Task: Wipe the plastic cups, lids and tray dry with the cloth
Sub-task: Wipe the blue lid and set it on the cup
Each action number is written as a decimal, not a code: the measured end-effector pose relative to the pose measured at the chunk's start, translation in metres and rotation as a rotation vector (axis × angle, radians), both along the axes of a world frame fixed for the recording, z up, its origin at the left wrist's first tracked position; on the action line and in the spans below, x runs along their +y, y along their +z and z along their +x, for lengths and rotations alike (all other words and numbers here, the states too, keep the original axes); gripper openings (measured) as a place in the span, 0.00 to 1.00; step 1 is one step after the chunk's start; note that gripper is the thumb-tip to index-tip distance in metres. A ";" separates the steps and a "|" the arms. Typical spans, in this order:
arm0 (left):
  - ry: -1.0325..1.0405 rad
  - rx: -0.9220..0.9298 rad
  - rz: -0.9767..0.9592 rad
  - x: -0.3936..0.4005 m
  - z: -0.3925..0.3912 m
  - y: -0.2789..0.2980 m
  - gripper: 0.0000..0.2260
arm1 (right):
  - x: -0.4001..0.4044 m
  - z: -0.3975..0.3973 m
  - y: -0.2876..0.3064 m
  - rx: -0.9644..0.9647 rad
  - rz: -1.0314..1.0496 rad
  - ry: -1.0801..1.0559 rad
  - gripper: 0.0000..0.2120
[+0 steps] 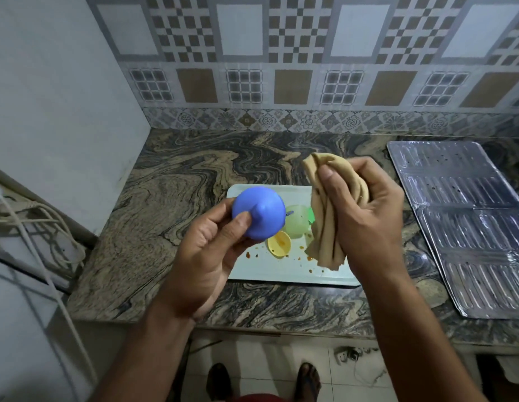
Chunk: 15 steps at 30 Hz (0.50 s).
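Standing in sandals (310,381) at a marbled stone counter (177,175), a person holds a blue lid (258,211) up in the left hand (207,256), thumb and fingers curled around its rim, its pointed knob facing the camera. The right hand (365,219) is clenched on a bunched tan cloth (328,227), whose folds hang down apart from the lid. Both hands and the cloth block much of the white tray (281,271) below, where a yellow cup (278,243) lies on its side among orange crumbs (307,258), touching a pale green cup (297,220). A ridged foil sheet (467,227) lies to the right; white cables (35,216) trail at left. Patterned tiles (293,53) line the back wall.
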<state>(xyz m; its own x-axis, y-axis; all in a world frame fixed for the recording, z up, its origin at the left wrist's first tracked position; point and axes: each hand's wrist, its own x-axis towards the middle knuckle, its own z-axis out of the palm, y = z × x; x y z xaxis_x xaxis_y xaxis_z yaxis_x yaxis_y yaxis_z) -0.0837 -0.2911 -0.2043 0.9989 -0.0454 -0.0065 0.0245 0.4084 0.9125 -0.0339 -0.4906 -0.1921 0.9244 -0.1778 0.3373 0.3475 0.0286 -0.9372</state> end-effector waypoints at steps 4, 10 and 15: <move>0.081 0.033 -0.014 -0.003 0.002 -0.001 0.08 | 0.013 -0.023 -0.008 -0.005 -0.005 0.007 0.04; 0.123 -0.068 0.196 -0.006 0.004 -0.006 0.13 | 0.025 -0.037 -0.009 -0.099 -0.113 0.051 0.09; -0.009 -0.167 0.281 0.001 0.005 0.002 0.11 | 0.018 -0.027 -0.007 -0.221 -0.327 0.029 0.06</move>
